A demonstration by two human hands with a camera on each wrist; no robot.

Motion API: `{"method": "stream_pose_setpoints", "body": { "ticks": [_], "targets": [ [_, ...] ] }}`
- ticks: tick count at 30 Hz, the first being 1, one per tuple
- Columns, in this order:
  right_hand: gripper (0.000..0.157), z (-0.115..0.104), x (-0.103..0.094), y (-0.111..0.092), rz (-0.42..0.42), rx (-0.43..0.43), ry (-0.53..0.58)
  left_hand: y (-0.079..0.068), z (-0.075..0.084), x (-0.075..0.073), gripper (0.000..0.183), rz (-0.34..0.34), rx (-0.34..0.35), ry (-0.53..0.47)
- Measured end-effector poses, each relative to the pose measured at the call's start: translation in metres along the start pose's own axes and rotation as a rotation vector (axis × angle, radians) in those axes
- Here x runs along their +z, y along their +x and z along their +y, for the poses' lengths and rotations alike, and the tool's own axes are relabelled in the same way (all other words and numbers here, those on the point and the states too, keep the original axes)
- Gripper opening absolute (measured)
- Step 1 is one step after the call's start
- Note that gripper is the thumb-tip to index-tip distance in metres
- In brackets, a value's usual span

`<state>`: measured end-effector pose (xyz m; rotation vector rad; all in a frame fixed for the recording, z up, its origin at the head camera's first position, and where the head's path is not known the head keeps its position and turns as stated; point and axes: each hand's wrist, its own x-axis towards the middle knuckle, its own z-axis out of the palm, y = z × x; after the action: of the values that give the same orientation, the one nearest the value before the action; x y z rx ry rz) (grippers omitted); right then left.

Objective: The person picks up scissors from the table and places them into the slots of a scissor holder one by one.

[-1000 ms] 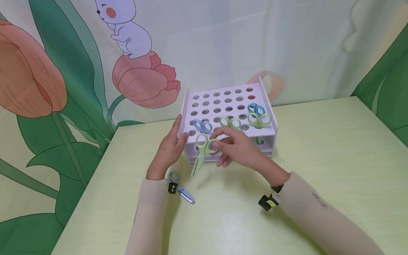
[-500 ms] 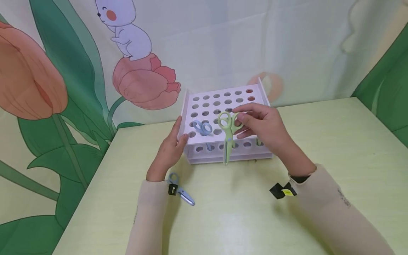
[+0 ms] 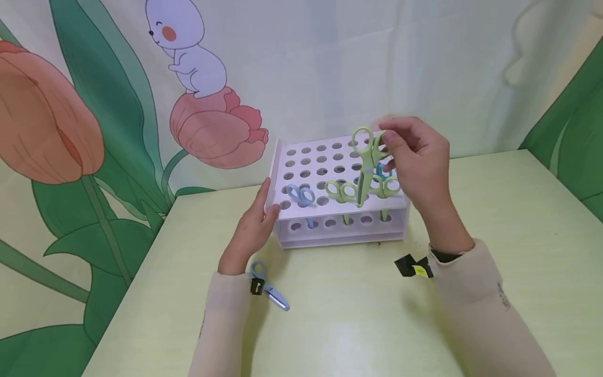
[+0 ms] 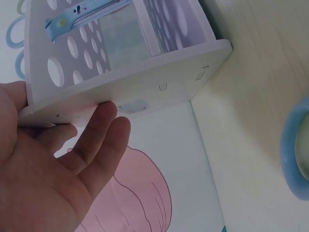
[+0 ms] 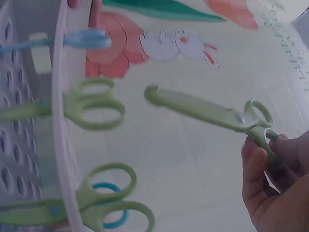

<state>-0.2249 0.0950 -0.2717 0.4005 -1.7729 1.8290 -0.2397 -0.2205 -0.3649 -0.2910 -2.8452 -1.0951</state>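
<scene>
Right hand pinches green scissors; left hand lies against rack

Head view: the right hand point(image 3: 421, 162) holds the green scissors point(image 3: 368, 170) blades down over the white rack point(image 3: 339, 243), on a pale, shadowed table point(image 3: 339, 314) before a tulip-and-rabbit backdrop point(image 3: 306, 68). Blue scissors point(image 3: 277, 297) lie near the left sleeve point(image 3: 219, 319).

Left wrist: the left hand's point(image 4: 53, 179) fingers rest straight along the rack's side.

Right wrist: thumb and fingers pinch one loop, apart from the rack; lettering point(image 5: 280, 46) marks the backdrop.

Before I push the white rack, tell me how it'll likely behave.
The white rack will probably slide, not roll, being boxy and flat-sided. Its straight panels look stiff. Low and wide, it seems unlikely to tip.
</scene>
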Motion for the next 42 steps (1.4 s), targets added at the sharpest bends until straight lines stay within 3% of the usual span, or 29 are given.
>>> {"method": "stream_pose_setpoints", "body": {
  "ticks": [3, 5, 9, 12, 20, 32, 37, 42],
  "targets": [
    [0.017, -0.001, -0.001, 0.003, 0.084, 0.009, -0.085, -0.001, 0.001, 0.002, 0.066, -0.01, -0.015, -0.003],
    [0.016, -0.002, -0.001, 0.006, 0.107, 0.025, -0.029, -0.001, 0.001, 0.002, 0.066, -0.015, -0.016, -0.003],
    [0.015, 0.001, 0.005, 0.011, 0.068, 0.034, 0.146, -0.002, 0.001, 0.0, 0.067, -0.005, -0.011, -0.001],
    [0.017, 0.006, 0.012, 0.013, 0.008, 0.048, 0.148, -0.002, 0.001, -0.004, 0.067, 0.007, -0.006, -0.001],
    [0.02, 0.02, 0.03, 0.012, -0.121, 0.158, 0.007, -0.003, -0.001, -0.007, 0.067, 0.006, -0.021, -0.007],
    [0.027, 0.04, 0.03, 0.006, -0.198, 0.248, -0.199, 0.0, 0.001, -0.002, 0.067, -0.013, -0.031, -0.003],
    [0.029, 0.047, 0.028, 0.004, -0.231, 0.235, -0.338, 0.001, 0.001, 0.0, 0.067, -0.017, -0.033, 0.007],
    [0.029, 0.049, 0.03, 0.003, -0.244, 0.155, -0.451, 0.001, 0.0, 0.001, 0.067, -0.02, -0.036, 0.002]
  ]
}}
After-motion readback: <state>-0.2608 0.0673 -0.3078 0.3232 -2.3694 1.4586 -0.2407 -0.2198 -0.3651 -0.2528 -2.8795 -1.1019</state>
